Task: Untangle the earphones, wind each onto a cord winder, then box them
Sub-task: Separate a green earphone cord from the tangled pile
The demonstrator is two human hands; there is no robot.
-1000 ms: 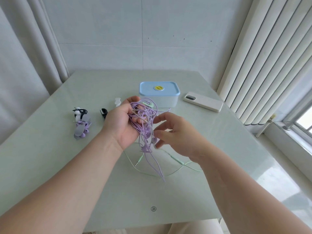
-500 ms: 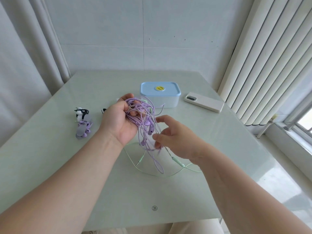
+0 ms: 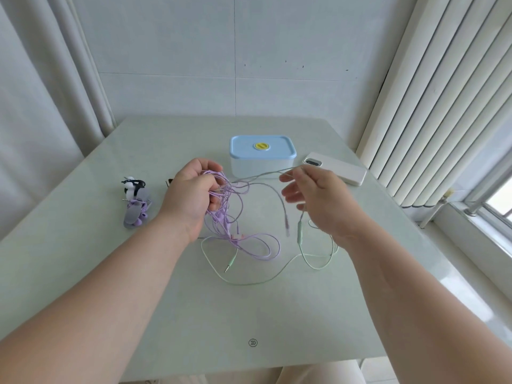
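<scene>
My left hand (image 3: 191, 194) grips a tangled bundle of purple earphones (image 3: 230, 214) above the pale green table (image 3: 83, 259); purple loops hang down onto the tabletop. My right hand (image 3: 318, 198) pinches a cord at its fingertips, stretched taut from the bundle toward the right. The mint-green earphone cord (image 3: 300, 234) with its inline remote hangs below the right hand and trails across the table to its plug. A white box with a blue lid (image 3: 261, 155) stands shut behind the hands.
At the left lie wound earphones on cord winders (image 3: 135, 200), black-and-white and purple. A small dark winder (image 3: 169, 182) peeks out behind my left wrist. A white phone (image 3: 335, 169) lies right of the box. Vertical blinds and a window sill border the right side.
My right hand has moved right and away from the bundle, drawing a cord out taut. The tangle has loosened, and more purple and green cord now lies on the table.
</scene>
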